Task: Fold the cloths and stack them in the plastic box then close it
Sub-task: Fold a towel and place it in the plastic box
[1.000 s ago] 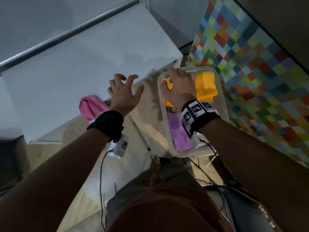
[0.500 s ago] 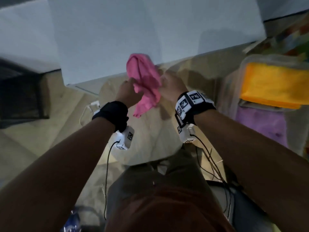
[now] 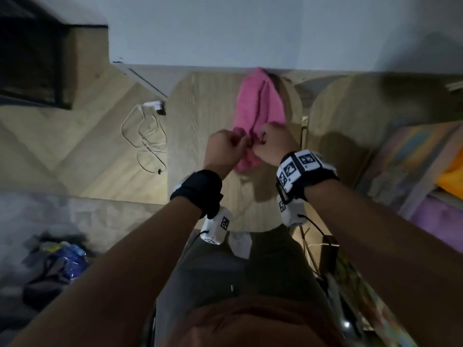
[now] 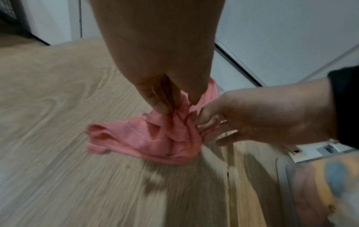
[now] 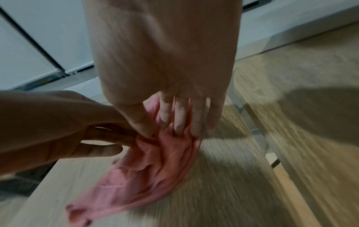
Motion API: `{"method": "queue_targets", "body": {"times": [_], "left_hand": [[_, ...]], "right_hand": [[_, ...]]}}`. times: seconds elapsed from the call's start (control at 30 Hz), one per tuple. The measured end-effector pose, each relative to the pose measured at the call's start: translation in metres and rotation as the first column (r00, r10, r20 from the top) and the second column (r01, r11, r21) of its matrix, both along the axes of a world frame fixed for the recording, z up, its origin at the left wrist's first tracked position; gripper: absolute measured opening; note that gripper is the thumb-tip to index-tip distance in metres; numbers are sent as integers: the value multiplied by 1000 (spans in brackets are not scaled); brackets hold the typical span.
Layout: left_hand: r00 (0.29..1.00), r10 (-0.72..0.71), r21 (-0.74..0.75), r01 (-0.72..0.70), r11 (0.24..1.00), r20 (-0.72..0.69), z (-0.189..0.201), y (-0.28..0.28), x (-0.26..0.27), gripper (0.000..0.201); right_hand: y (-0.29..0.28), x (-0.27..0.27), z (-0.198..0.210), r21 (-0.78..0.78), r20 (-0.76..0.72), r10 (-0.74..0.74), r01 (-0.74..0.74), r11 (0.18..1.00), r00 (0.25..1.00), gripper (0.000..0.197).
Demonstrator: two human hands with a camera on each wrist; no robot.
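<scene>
- At 9 o'clock in the head view, a thin white cable lies in loose loops on the pale herringbone wood floor, running from a small white plug.
- At 7 o'clock, a dark heap with something blue and crinkled is too blurred to identify.
- The left hand has its thumb and fingers curled, pinching the near edge of the crumpled pink terry cloth; the left wrist view shows the fabric bunched into soft creases between the fingertips.
- The pink cloth lies at 12 o'clock from the hands, on the light wood-grain tabletop. Its far end reaches the table's back edge by the grey wall, and its near end is lifted into the two hands.
- The right hand grips the same near edge, just beside the left hand, with its thumb pressed against the gathered fabric and its fingers laid over it.
- Both wrist views are smeared by motion, so the cloth's weave is hard to make out.
- At 3 o'clock, the clear plastic box is cut off by the frame edge; inside it show a yellow-orange cloth and a lilac cloth, both only partly visible.
</scene>
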State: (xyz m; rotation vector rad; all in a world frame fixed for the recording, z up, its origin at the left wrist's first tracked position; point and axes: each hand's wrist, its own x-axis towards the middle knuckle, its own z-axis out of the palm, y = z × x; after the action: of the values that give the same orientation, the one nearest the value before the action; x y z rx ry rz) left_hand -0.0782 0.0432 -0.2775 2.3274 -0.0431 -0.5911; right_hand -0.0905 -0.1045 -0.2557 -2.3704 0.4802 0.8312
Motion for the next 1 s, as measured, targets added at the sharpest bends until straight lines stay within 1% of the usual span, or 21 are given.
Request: {"method": "queue_targets", "body": {"times": [0.03, 0.07, 0.13, 0.2, 0.23, 0.27, 0.3, 0.33, 0.37, 0.4, 0.43, 0.47, 0.5, 0.53, 0.6, 0.63, 0.7, 0.77, 0.83, 0.9, 1.0], "left_hand": [[997, 61, -28, -62, 998, -48, 4, 0, 1, 42], [991, 97, -51, -102, 993, -91, 7, -2, 3, 56], [979, 76, -59, -89, 994, -188, 12, -6, 10, 85], [976, -50, -1, 51, 999, -211, 5, -10, 18, 75], [976, -104, 37, 113, 993, -190, -1, -11, 20, 71], [972, -154, 58, 167, 984, -178, -9, -11, 22, 71], [963, -191, 71, 207, 976, -189, -11, -12, 22, 68], [954, -241, 101, 261, 960, -180, -19, -12, 22, 60], [937, -311, 151, 334, 930, -158, -23, -14, 20, 50], [917, -381, 179, 397, 900, -118, -22, -16, 18, 41], [898, -433, 189, 440, 878, -84, -23, -18, 15, 33], [886, -462, 171, 462, 870, -40, -24, -21, 11, 28], [889, -456, 138, 455, 880, -21, -21, -23, 6, 28], [908, -420, 102, 419, 902, -17, -20, -23, 1, 30], [967, -252, 2, 252, 968, -23, -6, -19, -10, 23], [983, -182, -43, 182, 982, -7, 3, -15, -13, 17], [994, -96, -107, 101, 989, 54, 27, -4, -13, 11], [990, -32, -98, 46, 994, 140, 53, 12, 0, 11], [968, 25, -93, -2, 996, 250, 84, 28, 20, 16], [945, 32, -72, -9, 997, 326, 119, 46, 39, 21], [918, -79, 52, 64, 997, 388, 172, 67, 62, 28]], "right_hand": [[2, -5, -1, -11, -24, 91, -91, 996, 996, 13], [4, -11, 0, -11, -74, 160, -161, 987, 984, 18], [5, -22, -3, 68, -190, 206, -197, 978, 960, 29], [-1, -31, -1, 297, -282, 162, -75, 952, 946, 25], [-2, -35, 3, 475, -308, 71, 89, 875, 949, 24], [-4, -37, 4, 576, -270, -109, 251, 778, 957, 23], [-7, -36, 2, 507, -149, -325, 355, 786, 934, 25], [-8, -35, 0, 283, 70, -433, 398, 873, 899, 31], [-12, -35, -5, 46, 208, -423, 423, 905, 882, 46], [-13, -34, -4, -87, 170, -431, 449, 889, 886, 62], [-16, -35, -4, -136, 28, -455, 454, 880, 890, 74], [-20, -37, -8, -132, -128, -442, 426, 895, 888, 76], [-22, -40, -10, -100, -251, -398, 386, 917, 882, 66], [-23, -45, -13, -63, -300, -358, 357, 932, 884, 51], [-23, -56, -13, -16, -215, -336, 340, 940, 917, 22], [-22, -60, -9, 24, -139, -367, 374, 927, 920, 17], [-23, -62, 1, 165, 28, -517, 506, 847, 856, 13], [-32, -52, 19, 190, 207, -565, 534, 824, 798, 15], [-44, -33, 42, 236, 298, -592, 543, 806, 749, 15], [-55, -13, 72, 322, 386, -612, 521, 790, 690, 15], [-72, 12, 117, 258, 561, -438, 354, 899, 702, 8]]}}
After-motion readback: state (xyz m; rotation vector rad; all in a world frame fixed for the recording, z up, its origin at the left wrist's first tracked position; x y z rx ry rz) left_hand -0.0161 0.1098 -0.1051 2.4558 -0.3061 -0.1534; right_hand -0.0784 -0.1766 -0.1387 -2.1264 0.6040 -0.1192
